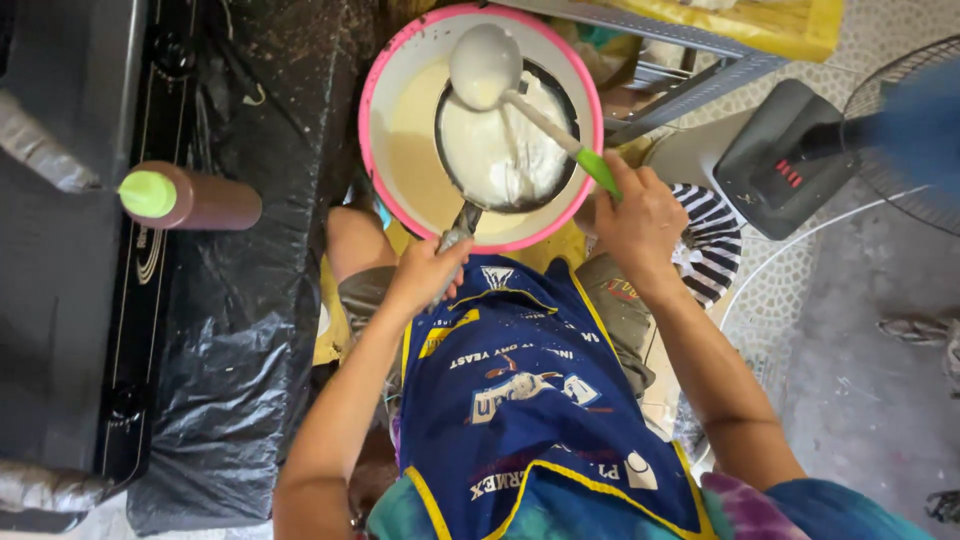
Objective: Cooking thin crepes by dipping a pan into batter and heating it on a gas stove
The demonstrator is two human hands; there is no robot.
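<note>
Left hand closed around the handle of a small dark pan, held over a pink-rimmed basin of pale batter. Right hand grips the green-handled ladle, apparently raised above the batter-coated pan.
</note>
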